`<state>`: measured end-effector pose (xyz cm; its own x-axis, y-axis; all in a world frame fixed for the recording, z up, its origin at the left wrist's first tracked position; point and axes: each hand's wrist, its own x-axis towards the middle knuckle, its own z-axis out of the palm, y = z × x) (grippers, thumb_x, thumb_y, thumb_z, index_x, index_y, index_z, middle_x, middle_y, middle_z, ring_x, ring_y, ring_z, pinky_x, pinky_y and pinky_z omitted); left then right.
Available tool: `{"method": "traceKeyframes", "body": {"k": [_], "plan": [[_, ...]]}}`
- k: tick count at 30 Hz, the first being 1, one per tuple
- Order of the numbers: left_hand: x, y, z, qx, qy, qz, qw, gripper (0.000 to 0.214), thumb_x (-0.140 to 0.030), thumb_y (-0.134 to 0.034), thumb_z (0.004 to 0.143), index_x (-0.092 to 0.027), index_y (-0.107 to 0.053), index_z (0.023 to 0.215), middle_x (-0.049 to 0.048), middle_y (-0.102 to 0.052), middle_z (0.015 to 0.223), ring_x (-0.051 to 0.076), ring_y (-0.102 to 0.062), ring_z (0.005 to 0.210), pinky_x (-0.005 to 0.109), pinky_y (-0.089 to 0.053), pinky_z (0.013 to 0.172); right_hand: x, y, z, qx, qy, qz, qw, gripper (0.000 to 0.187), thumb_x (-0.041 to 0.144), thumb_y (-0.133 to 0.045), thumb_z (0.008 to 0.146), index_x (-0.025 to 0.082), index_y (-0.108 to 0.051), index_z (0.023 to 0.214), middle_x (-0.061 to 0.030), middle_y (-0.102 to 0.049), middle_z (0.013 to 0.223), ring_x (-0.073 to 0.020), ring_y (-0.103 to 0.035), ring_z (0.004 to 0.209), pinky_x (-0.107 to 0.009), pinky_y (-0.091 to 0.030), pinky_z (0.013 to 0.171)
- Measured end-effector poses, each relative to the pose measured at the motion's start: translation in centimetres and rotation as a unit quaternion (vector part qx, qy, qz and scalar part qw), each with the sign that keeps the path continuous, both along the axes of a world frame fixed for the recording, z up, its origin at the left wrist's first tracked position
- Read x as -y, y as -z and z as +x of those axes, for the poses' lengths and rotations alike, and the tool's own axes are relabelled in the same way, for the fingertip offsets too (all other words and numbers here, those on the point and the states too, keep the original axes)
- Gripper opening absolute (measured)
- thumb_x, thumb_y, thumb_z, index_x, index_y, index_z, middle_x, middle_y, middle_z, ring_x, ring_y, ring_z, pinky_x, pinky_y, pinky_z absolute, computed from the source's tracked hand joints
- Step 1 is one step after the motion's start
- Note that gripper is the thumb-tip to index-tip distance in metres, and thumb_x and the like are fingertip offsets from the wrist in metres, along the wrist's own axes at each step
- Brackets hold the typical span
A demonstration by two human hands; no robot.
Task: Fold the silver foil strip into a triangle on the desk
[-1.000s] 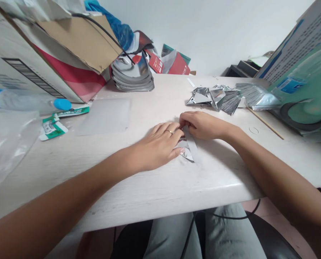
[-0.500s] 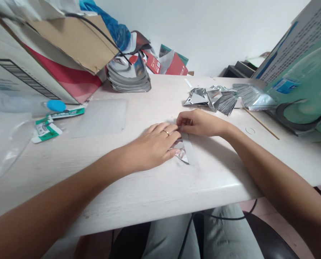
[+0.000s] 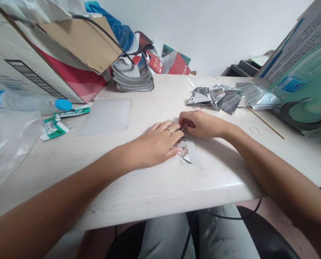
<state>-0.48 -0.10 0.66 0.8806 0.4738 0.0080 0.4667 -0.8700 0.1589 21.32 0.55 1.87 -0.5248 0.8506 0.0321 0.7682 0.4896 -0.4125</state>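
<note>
A small piece of silver foil paper (image 3: 185, 151), folded to a pointed corner with a white strip along its right side, lies on the white table (image 3: 139, 190). My left hand (image 3: 160, 144) rests flat across it, fingers stretched out and a gold ring on one of them, covering most of the piece. At the foil's far edge my right hand (image 3: 197, 123) has its fingers curled in a pinch against the paper, close to my left fingertips. The fingers hide what exactly the pinch closes on.
Behind my right hand lie folded silver foil pieces (image 3: 207, 98), a wooden stick (image 3: 267, 123) and a thin ring (image 3: 254, 130). A translucent sheet (image 3: 106, 117), a plastic bottle (image 3: 28, 101) and a cardboard box (image 3: 12, 77) are on the left. Curved sheets (image 3: 133, 81) are stacked at the back.
The view has shifted slightly, so everything sits a little further right. My right fingers have curled in more at the foil's far edge; my left hand stays pressed on it.
</note>
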Motion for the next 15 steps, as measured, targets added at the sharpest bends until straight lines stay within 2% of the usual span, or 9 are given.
{"method": "traceKeyframes", "body": {"k": [8,15], "plan": [[0.29,0.13,0.13,0.004,0.003,0.011,1.000,0.037,-0.044,-0.040,0.101,-0.019,-0.052,0.126,0.0112,-0.047,0.138,0.029,-0.039,0.131,0.045,-0.033,0.108,-0.29,0.52,-0.14,-0.005,0.002,0.022,1.000,0.022,0.009,-0.050,0.075,0.017,-0.060,0.092,-0.0026,-0.063,0.083,-0.0134,-0.052,0.073,-0.025,-0.037,0.067],[0.32,0.08,0.02,0.010,0.003,0.009,1.000,0.039,-0.045,-0.040,0.101,-0.019,-0.051,0.127,0.0116,-0.044,0.144,0.030,-0.036,0.135,0.046,-0.031,0.111,-0.51,0.43,0.29,-0.054,0.001,-0.036,0.998,0.022,0.011,-0.053,0.075,0.017,-0.061,0.095,-0.0011,-0.061,0.078,-0.0131,-0.052,0.069,-0.025,-0.038,0.064]]}}
